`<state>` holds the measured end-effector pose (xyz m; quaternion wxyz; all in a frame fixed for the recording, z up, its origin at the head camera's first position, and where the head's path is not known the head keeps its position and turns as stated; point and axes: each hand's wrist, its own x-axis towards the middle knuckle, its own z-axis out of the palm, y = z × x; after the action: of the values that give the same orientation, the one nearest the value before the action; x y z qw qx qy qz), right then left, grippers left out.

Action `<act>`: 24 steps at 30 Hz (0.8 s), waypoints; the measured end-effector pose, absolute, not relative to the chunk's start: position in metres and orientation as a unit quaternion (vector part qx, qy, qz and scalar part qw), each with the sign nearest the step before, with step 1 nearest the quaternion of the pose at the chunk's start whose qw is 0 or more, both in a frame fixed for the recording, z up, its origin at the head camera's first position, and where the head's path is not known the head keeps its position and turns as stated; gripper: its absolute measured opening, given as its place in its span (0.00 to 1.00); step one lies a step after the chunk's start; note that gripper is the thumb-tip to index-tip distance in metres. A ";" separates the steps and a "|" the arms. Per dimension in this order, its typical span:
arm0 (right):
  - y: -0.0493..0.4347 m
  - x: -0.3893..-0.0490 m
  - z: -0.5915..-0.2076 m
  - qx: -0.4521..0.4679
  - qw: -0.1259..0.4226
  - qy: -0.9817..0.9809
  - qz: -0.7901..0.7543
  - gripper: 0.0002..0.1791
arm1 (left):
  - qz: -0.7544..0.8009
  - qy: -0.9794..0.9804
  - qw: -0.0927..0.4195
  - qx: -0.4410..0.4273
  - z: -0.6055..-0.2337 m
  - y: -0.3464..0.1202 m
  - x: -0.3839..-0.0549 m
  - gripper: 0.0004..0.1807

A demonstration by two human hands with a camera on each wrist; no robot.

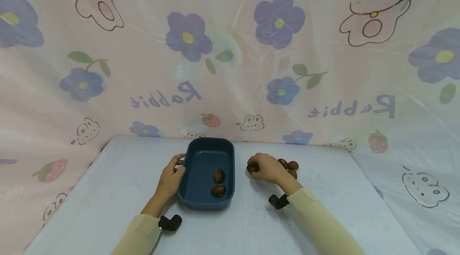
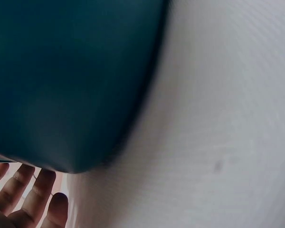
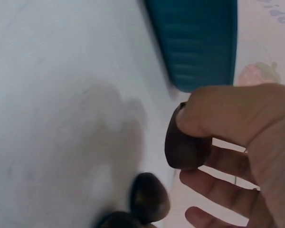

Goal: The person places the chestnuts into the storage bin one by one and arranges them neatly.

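My right hand [image 1: 267,168] pinches a brown chestnut [image 3: 185,141] between thumb and fingers, above the table to the right of a dark blue rectangular box [image 1: 201,159]. The right wrist view shows another chestnut [image 3: 149,198] close below the held one. My left hand [image 1: 171,178] lies against the left side of the box; the left wrist view shows its fingers [image 2: 38,190] fairly straight at the outer wall. Inside the box, two chestnuts lie at the near right, one [image 1: 219,175] just beyond the other [image 1: 218,190].
A small group of chestnuts [image 1: 293,165] lies on the white table [image 1: 248,223] beside the right hand, partly hidden by it. Black angled pieces [image 1: 170,223] sit at both wrists. A printed curtain [image 1: 230,67] hangs behind the table and at its sides.
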<state>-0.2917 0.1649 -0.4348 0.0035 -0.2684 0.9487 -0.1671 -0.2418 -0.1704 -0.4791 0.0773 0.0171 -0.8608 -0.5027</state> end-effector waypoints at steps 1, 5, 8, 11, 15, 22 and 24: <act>0.164 -0.292 -0.433 -0.273 -0.001 0.947 -0.169 0.17 | -0.503 -0.861 0.078 0.017 -0.479 -0.171 -0.242 0.26; 0.159 -0.294 -0.424 -0.287 -0.018 0.941 -0.181 0.17 | -0.501 -0.862 0.075 0.020 -0.477 -0.171 -0.242 0.25; 0.155 -0.294 -0.418 -0.288 -0.021 0.938 -0.193 0.17 | -0.500 -0.863 0.072 0.021 -0.475 -0.171 -0.242 0.26; 0.151 -0.294 -0.414 -0.288 -0.014 0.936 -0.203 0.18 | -0.501 -0.862 0.072 0.020 -0.475 -0.172 -0.241 0.26; 0.146 -0.296 -0.411 -0.293 -0.013 0.933 -0.208 0.18 | -0.502 -0.861 0.074 0.017 -0.476 -0.172 -0.240 0.26; 0.142 -0.297 -0.405 -0.307 -0.033 0.925 -0.223 0.16 | -0.500 -0.862 0.077 0.016 -0.479 -0.171 -0.242 0.26; 0.141 -0.297 -0.402 -0.313 -0.036 0.922 -0.227 0.15 | -0.501 -0.862 0.079 0.013 -0.478 -0.170 -0.242 0.26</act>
<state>-0.2969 0.1410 -0.4024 -0.0363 -0.3127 0.9217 -0.2266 -0.2417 -0.1703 -0.4783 0.0792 0.0128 -0.8617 -0.5010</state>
